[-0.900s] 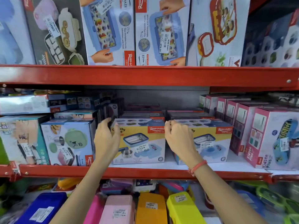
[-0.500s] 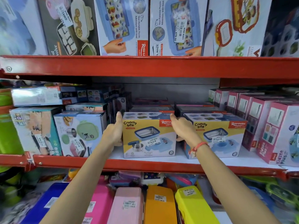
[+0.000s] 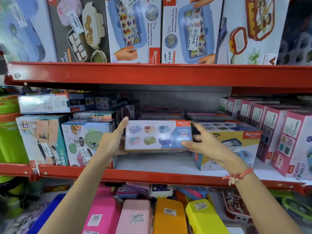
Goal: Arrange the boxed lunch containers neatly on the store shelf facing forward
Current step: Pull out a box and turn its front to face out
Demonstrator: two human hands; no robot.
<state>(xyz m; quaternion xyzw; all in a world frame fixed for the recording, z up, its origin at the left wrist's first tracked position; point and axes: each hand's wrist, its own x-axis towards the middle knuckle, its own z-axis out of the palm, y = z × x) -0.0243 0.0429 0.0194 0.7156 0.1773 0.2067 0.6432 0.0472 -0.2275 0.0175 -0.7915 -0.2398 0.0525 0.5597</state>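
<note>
Rishabh Crunchy Bite lunch box carton (image 3: 157, 135) tilted above red shelf (image 3: 152, 177), gripped endwise by left hand (image 3: 112, 144) and right hand (image 3: 205, 144), colour-swatch panel showing

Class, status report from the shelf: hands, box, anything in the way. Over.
Left hand and right hand hold the Crunchy Bite box off the shelf, tipped. Second Crunchy Bite box close beside it.

Lunch box (image 3: 157, 135) airborne, tilted top-forward

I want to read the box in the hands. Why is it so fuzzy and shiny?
Head view: the held box is smeared, its small print unreadable; glare whitens its face; the right hand fingers blur too; the left hand looks sharper; the red shelf edges bow from the wide lens.
</note>
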